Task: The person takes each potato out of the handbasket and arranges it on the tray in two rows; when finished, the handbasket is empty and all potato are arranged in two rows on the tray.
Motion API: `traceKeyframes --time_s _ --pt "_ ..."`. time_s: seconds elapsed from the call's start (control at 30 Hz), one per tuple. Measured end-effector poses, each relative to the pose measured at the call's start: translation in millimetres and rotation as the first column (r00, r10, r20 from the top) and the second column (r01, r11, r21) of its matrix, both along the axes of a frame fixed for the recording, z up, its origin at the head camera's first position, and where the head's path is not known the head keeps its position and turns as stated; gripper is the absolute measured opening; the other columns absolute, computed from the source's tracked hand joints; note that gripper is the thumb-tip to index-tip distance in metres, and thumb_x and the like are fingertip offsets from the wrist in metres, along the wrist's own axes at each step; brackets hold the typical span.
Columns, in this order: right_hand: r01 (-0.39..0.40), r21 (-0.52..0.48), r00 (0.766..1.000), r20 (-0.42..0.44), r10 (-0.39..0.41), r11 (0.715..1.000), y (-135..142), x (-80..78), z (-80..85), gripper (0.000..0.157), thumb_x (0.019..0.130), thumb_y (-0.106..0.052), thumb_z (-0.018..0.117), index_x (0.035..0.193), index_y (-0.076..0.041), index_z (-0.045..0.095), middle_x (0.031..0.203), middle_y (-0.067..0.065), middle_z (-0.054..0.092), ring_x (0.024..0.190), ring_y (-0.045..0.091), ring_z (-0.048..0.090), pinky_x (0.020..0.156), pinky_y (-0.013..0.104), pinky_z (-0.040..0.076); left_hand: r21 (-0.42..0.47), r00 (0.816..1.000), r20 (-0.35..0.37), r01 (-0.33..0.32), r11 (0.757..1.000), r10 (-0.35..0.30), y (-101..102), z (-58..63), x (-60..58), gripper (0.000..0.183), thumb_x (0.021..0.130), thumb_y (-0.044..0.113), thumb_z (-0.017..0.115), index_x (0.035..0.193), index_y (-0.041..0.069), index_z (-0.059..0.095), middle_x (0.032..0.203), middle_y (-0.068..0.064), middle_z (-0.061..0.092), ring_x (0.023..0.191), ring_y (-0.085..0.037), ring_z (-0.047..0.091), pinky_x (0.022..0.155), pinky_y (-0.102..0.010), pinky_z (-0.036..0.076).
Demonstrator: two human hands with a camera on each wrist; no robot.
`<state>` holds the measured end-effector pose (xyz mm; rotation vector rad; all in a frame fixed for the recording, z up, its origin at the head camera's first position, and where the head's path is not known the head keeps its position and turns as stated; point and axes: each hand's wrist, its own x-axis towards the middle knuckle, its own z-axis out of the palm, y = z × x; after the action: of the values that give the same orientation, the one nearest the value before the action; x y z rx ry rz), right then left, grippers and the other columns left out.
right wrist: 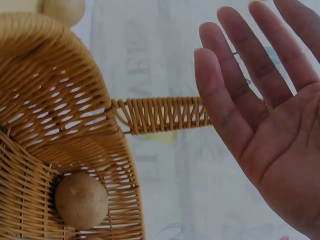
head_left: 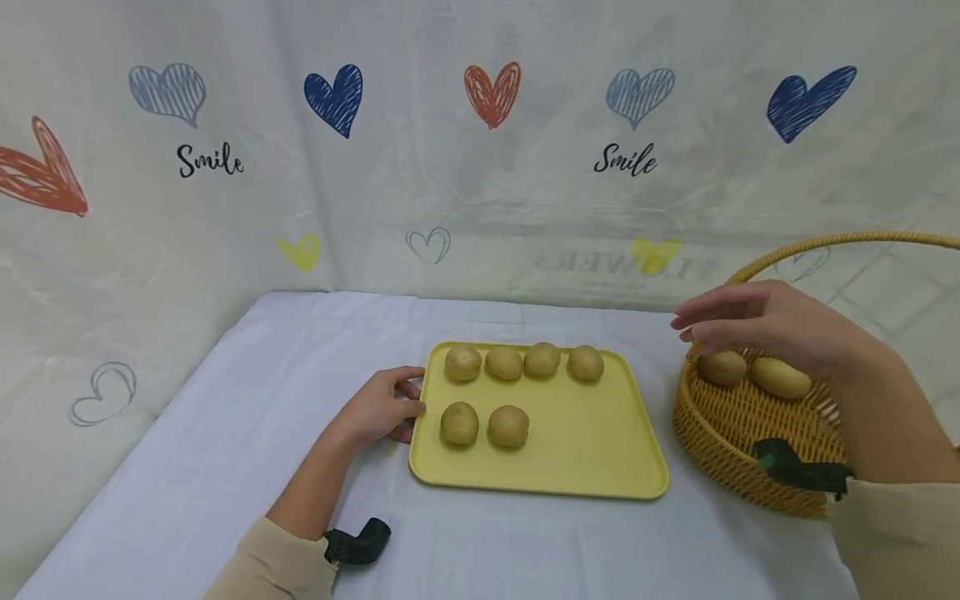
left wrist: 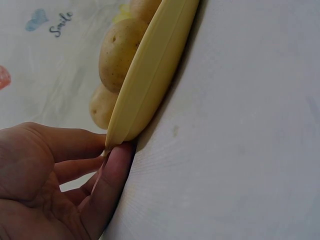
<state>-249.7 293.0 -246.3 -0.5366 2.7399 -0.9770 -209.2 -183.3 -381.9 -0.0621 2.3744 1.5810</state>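
My left hand point(head_left: 382, 407) pinches the left rim of a yellow rectangular tray point(head_left: 585, 458). Seen from the left wrist, the thumb and a finger point(left wrist: 116, 167) meet the tray's edge from its two sides. Several potatoes form a back row on the tray, among them a potato point(head_left: 585, 363) at the row's right end. Two more, a left potato point(head_left: 459, 423) and a right potato point(head_left: 508, 427), sit in front. Over the wicker basket point(head_left: 720, 442) hovers my right hand point(head_left: 780, 325), fingers extended and palm bare in the right wrist view. Inside the basket lie a brownish potato point(head_left: 722, 367) and a yellower potato point(head_left: 782, 378).
The basket's tall arched handle point(head_left: 840, 240) rises behind the right hand. A white cloth point(head_left: 495, 542) covers the table. Behind it hangs a pale curtain point(head_left: 420, 183) printed with hearts and lettering.
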Motion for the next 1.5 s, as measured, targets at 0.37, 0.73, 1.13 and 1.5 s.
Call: traceKeyframes --time_s 0.37,0.73,1.13,1.5 --pt "0.016 -0.132 0.999 0.039 -0.011 0.991 27 -10.0 -14.7 0.034 0.102 -0.018 0.066 0.135 -0.009 0.067 0.118 -0.008 0.076 0.108 0.01 0.071 0.083 0.024 0.06 -0.007 1.0 0.003 -0.002 1.0 0.002 1 -0.3 -0.2 0.063 0.095 0.001 0.063 0.155 0.008 0.045 0.117 -0.014 0.054 0.074 -0.02 0.065 0.062 -0.034 0.063" --pt "-0.011 -0.277 0.995 0.092 0.038 0.961 55 -22.0 -28.6 0.028 0.107 -0.008 0.054 0.133 -0.002 0.065 0.12 -0.006 0.075 0.109 0.008 0.072 0.086 0.03 0.063 -0.011 1.0 0.003 -0.002 1.0 0.002 1 -1.1 -0.4 0.063 0.095 0.001 0.063 0.155 0.008 0.045 0.118 -0.014 0.055 0.074 -0.019 0.065 0.062 -0.034 0.063" --pt "0.169 -0.356 0.978 0.176 -0.111 0.919 69 -28.9 -44.1 0.027 0.106 -0.012 0.058 0.124 -0.029 0.068 0.115 -0.014 0.073 0.104 0.005 0.072 0.084 0.027 0.063 -0.018 1.0 -0.005 -0.002 1.0 0.002 0 -1.8 -0.2 0.063 0.094 0.001 0.063 0.154 0.008 0.046 0.116 -0.014 0.055 0.069 -0.019 0.065 0.062 -0.034 0.064" --pt "0.302 -0.237 0.95 0.16 -0.27 0.923 86 -30.4 -67.5 0.037 0.103 -0.031 0.065 0.137 -0.02 0.055 0.11 -0.035 0.061 0.098 -0.01 0.065 0.081 0.022 0.062 -0.013 1.0 -0.004 -0.004 1.0 0.004 -1 -2.9 -2.0 0.063 0.095 0.0 0.063 0.155 0.008 0.046 0.118 -0.015 0.055 0.071 -0.02 0.066 0.062 -0.035 0.064"
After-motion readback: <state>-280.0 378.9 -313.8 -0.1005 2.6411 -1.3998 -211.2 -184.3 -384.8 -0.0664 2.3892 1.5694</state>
